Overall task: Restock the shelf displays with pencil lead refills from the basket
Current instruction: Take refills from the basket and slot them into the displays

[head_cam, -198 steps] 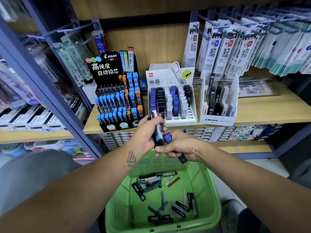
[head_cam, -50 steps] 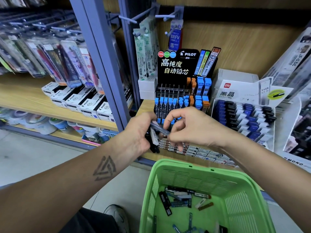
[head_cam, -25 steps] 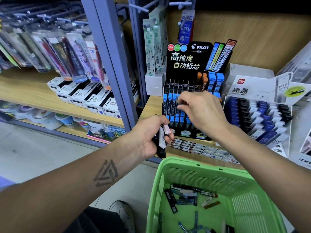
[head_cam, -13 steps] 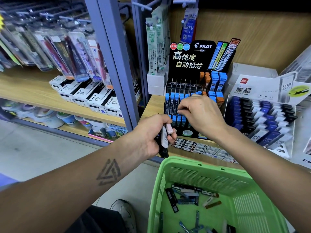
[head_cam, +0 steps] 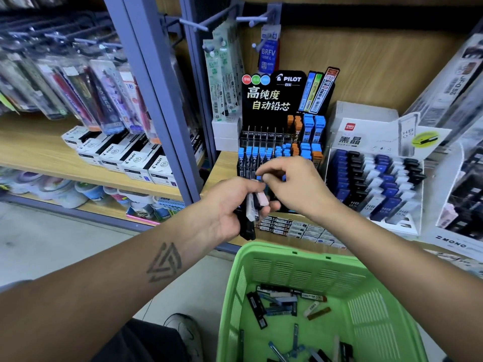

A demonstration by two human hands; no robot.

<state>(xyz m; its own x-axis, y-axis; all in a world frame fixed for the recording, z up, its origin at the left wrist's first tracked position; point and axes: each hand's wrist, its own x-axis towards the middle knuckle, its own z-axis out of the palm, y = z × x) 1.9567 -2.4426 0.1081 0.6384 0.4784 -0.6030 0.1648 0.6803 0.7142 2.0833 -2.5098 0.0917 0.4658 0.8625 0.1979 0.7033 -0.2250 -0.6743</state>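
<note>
My left hand [head_cam: 227, 205] grips a bundle of lead refills [head_cam: 251, 209], black, white and pink cases, just in front of the shelf edge. My right hand [head_cam: 298, 189] reaches to the lower rows of the black Pilot display [head_cam: 271, 100]. Its thumb and forefinger pinch a blue-capped lead refill [head_cam: 258, 177] there, right above the bundle. The green basket [head_cam: 295, 253] sits below my arms with several loose refills [head_cam: 279, 301] on its floor.
A white display [head_cam: 376, 178] of blue, black and white refills stands right of the Pilot one, with a Mono display [head_cam: 460, 205] beyond it. A grey shelf post [head_cam: 149, 87] rises at left beside boxed Pilot refills [head_cam: 125, 158]. My shoe [head_cam: 183, 333] is on the floor.
My right hand went from the bundle to the Pilot display's rows and stays there. My left hand has lifted the bundle closer under it.
</note>
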